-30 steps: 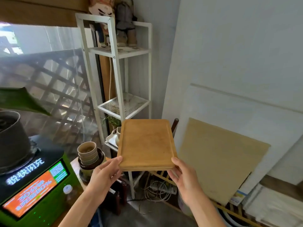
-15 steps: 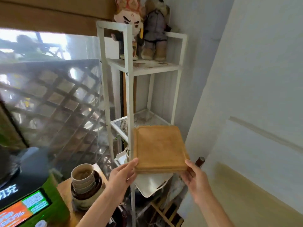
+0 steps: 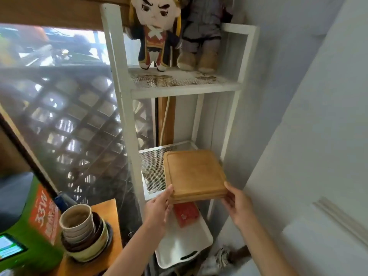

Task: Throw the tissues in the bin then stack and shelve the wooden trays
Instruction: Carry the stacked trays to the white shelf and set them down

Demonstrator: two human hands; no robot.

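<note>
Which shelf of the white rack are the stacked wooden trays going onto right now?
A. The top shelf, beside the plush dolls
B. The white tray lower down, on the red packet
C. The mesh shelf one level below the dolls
C: the wooden trays lie partly over the mesh shelf, left hand and right hand at the near edge, plush dolls one shelf above.

1. the white rack (image 3: 127, 124) has an open gap between its mesh middle shelf (image 3: 153, 166) and the upper shelf (image 3: 185, 88); nothing stands in that gap.
2. the stacked wooden trays (image 3: 194, 174) cover the right and front part of the middle shelf; the left strip of mesh is bare.
3. the front left post and the right posts narrow the entry.
4. two plush dolls (image 3: 157, 32) fill the upper shelf.
5. a white tray (image 3: 179, 244) juts out from the level below.
</note>
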